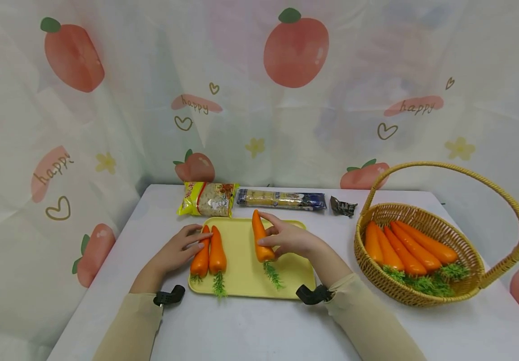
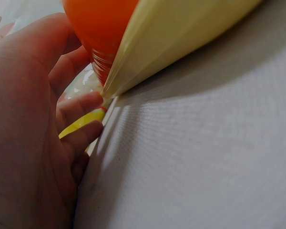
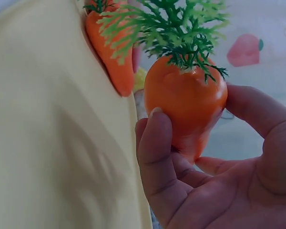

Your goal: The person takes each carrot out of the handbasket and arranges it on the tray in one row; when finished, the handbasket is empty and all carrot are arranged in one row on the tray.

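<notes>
My right hand (image 1: 286, 236) pinches an orange carrot (image 1: 261, 239) between thumb and fingers, its green leafy top hanging toward me. In the right wrist view this carrot (image 3: 183, 95) is tilted above the tray, whose surface carries its shadow. Two more carrots lie side by side on the left of the yellow tray (image 1: 241, 281): an outer carrot (image 1: 201, 260) and an inner carrot (image 1: 217, 253). My left hand (image 1: 180, 249) reaches over the tray's left edge, its loosely bent fingers touching the tips of these carrots. The left wrist view shows fingers (image 2: 78, 107) against the tray rim.
A wicker basket (image 1: 363, 250) with a tall handle (image 1: 467, 173) stands at the right, holding several carrots (image 1: 415, 248). Along the back lie a yellow food bag (image 1: 210, 199), a long pasta packet (image 1: 282, 199) and a small dark wrapper (image 1: 342, 206). A printed curtain (image 1: 250, 100) hangs behind the table.
</notes>
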`<state>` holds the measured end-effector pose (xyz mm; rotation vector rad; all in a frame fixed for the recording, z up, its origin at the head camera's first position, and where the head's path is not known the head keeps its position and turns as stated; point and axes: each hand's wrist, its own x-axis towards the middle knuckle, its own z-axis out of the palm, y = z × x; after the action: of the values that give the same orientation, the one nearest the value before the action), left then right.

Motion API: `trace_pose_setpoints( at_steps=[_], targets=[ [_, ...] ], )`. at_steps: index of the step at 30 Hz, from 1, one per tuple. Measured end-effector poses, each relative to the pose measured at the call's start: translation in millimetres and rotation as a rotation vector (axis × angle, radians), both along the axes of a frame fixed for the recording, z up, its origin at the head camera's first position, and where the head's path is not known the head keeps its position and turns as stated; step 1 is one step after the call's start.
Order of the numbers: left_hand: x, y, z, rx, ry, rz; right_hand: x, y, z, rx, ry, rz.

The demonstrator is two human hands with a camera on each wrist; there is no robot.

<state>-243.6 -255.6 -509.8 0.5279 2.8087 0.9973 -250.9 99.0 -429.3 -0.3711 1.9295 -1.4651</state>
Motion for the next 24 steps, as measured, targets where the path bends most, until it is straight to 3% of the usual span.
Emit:
trace_pose_setpoints(
  at_steps=[9, 24],
  targets=[
    [0.6, 0, 1.7, -0.001, -0.017, 0.008, -3.0, -21, -13.3, 0.027, -0.022, 0.003],
    [-0.3, 0, 0.8, -0.012, -0.020, 0.014, -7.6, -53, -26.1, -0.021, -0.078, 0.021]
  ],
)
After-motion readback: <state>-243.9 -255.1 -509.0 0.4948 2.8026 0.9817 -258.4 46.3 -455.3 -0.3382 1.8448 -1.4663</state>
